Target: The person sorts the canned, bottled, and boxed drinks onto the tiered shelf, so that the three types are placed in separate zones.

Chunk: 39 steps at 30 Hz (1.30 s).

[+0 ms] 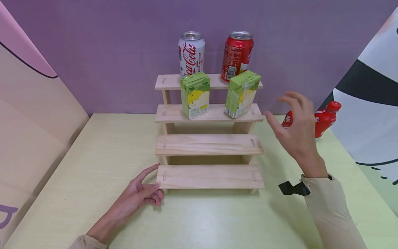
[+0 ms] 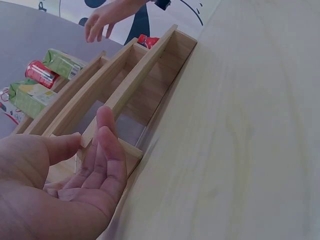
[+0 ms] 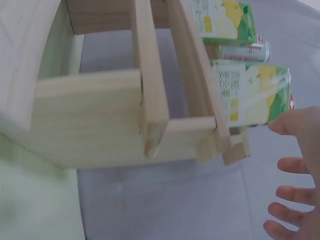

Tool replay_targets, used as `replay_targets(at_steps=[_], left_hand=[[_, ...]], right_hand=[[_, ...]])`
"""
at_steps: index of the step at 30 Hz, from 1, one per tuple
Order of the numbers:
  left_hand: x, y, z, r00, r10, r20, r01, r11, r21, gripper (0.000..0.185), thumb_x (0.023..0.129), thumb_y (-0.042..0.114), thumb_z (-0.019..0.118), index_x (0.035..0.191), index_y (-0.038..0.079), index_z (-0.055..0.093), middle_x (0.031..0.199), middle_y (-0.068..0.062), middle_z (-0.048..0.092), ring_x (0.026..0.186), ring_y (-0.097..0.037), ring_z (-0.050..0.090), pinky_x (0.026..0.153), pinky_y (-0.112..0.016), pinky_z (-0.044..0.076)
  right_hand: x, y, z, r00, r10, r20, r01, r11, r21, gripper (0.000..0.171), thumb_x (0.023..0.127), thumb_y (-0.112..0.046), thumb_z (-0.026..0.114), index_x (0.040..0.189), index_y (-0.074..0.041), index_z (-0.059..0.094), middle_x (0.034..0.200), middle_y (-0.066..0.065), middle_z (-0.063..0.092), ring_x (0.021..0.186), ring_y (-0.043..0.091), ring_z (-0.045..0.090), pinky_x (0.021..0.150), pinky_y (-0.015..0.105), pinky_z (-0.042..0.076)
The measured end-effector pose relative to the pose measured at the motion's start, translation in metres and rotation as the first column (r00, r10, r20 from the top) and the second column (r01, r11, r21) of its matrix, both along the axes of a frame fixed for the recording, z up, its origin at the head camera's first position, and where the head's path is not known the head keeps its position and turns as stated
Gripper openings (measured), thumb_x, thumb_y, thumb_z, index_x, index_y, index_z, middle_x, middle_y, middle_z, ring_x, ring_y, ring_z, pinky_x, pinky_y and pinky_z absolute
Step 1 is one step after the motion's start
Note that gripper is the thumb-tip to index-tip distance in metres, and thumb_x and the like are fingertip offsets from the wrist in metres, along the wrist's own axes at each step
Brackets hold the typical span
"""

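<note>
A stepped wooden rack [image 1: 209, 145] stands on the table, and my left hand [image 1: 140, 193] holds the left end of its lowest board. The thumb [image 2: 65, 149] lies at the board's corner, with the other fingers bent beside it. My right hand [image 1: 296, 129] hovers right of the rack, fingers spread and gently curved, holding nothing. Nearest to its thumb in the right wrist view is a green juice carton [image 3: 252, 92]. That carton [image 1: 242, 95] stands angled on the second board from the top, right of another juice carton [image 1: 195, 97].
On the top board stand a white Coca-Cola can [image 1: 191, 53] and a red can [image 1: 237, 55], partly covered by the cartons. A red bottle [image 1: 326, 119] is behind my right hand, partly hidden. A purple backdrop [image 1: 124, 62] rises behind the table [image 1: 102, 148].
</note>
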<state>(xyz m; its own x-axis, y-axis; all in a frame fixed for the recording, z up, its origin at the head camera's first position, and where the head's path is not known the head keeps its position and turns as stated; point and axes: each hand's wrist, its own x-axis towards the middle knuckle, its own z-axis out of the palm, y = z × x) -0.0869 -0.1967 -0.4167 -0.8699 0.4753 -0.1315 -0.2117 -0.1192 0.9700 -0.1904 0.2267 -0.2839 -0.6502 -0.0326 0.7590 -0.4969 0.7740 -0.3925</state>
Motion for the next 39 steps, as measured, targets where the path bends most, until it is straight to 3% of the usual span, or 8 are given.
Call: replay_targets(at_steps=[9,13,19,23,29,33,39], left_hand=[[0.0,0.0,-0.002,1.0,0.002,-0.005,-0.002,1.0,-0.011,0.06,0.093,0.016,0.048,0.143,0.027,0.016,0.089,-0.024,0.061,0.076,-0.032,0.06,0.074,-0.041,0.051],[0.0,0.003,-0.003,1.0,-0.006,-0.02,0.006,1.0,-0.004,0.06,0.094,0.016,0.047,0.143,0.026,0.014,0.088,-0.024,0.061,0.075,-0.033,0.061,0.072,-0.041,0.051],[0.0,0.003,-0.002,0.999,-0.009,-0.035,0.01,1.0,0.015,0.06,0.094,0.014,0.046,0.144,0.023,0.013,0.086,-0.022,0.062,0.074,-0.03,0.062,0.07,-0.039,0.052],[0.001,0.002,-0.001,0.999,-0.01,-0.045,0.012,0.999,0.041,0.06,0.095,0.012,0.045,0.144,0.021,0.012,0.086,-0.022,0.063,0.073,-0.028,0.063,0.069,-0.037,0.053],[0.002,0.001,-0.001,0.999,-0.005,-0.032,0.006,1.0,0.029,0.061,0.094,0.013,0.046,0.144,0.023,0.013,0.087,-0.022,0.063,0.074,-0.029,0.063,0.07,-0.039,0.053],[0.002,0.0,0.0,1.0,-0.004,-0.021,0.004,1.0,0.003,0.06,0.094,0.015,0.047,0.143,0.025,0.014,0.087,-0.022,0.063,0.075,-0.03,0.062,0.07,-0.039,0.052],[0.001,0.0,-0.001,1.0,-0.011,-0.021,0.011,1.0,-0.001,0.059,0.094,0.016,0.047,0.143,0.027,0.014,0.088,-0.023,0.062,0.076,-0.032,0.061,0.07,-0.04,0.052]], right_hand=[[-0.014,0.026,-0.013,0.989,-0.119,0.084,0.12,0.993,-0.013,0.051,0.074,-0.024,0.071,0.121,-0.015,0.054,0.132,-0.002,0.043,0.121,0.012,0.034,0.084,0.045,0.041],[-0.019,0.04,-0.02,0.962,-0.21,0.173,0.215,0.977,-0.012,0.058,0.075,-0.023,0.069,0.129,-0.019,0.046,0.137,-0.002,0.037,0.126,0.013,0.027,0.087,0.051,0.041],[-0.028,0.058,-0.031,0.915,-0.293,0.277,0.305,0.952,-0.001,0.062,0.08,-0.026,0.064,0.135,-0.019,0.038,0.142,0.002,0.028,0.131,0.014,0.017,0.098,0.054,0.029],[-0.032,0.066,-0.037,0.892,-0.293,0.343,0.315,0.949,-0.007,0.064,0.081,-0.027,0.062,0.138,-0.021,0.032,0.144,0.004,0.023,0.132,0.016,0.012,0.101,0.057,0.023],[-0.038,0.077,-0.047,0.858,-0.285,0.427,0.321,0.947,-0.013,0.07,0.082,-0.028,0.061,0.141,-0.024,0.023,0.147,0.005,0.014,0.134,0.019,0.006,0.098,0.061,0.025],[-0.043,0.082,-0.054,0.854,-0.272,0.444,0.32,0.947,-0.036,0.071,0.083,-0.03,0.061,0.141,-0.027,0.021,0.147,0.006,0.014,0.134,0.022,0.008,0.097,0.062,0.027],[-0.049,0.087,-0.064,0.858,-0.211,0.467,0.269,0.961,-0.06,0.079,0.082,-0.025,0.063,0.14,-0.035,0.01,0.145,0.004,0.024,0.133,0.024,0.021,0.089,0.059,0.038]])
